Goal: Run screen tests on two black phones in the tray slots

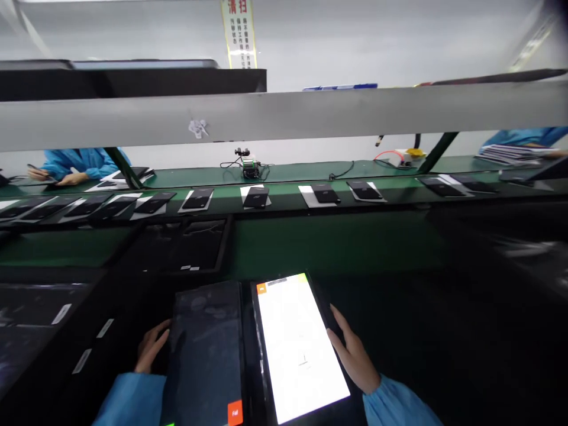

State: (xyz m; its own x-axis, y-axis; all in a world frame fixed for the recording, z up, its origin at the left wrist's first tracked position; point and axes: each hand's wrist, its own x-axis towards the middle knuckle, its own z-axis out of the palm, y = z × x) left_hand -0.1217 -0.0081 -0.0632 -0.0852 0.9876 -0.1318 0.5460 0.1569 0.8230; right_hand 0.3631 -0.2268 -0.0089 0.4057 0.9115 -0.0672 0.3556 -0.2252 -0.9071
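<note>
My left hand (pixel 152 348) grips the left edge of a tablet (pixel 206 349) with a dark screen, which bears an orange label reading "Fail" at its lower right corner. Close beside it, tilted slightly, lies a second tablet (pixel 302 349) whose screen glows white, with an orange patch at its top left and a green one at its top right. My right hand (pixel 352 352) holds that lit tablet by its right edge, thumb and fingers along the side. The undersides of both tablets and part of my fingers are hidden.
Black trays (pixel 177 245) with dark panels stand to the left. Beyond runs a green line with a row of black devices (pixel 256 197) on white sheets. A grey shelf beam (pixel 284 115) crosses above. Two people in blue sleeves (pixel 84 163) work on the far side.
</note>
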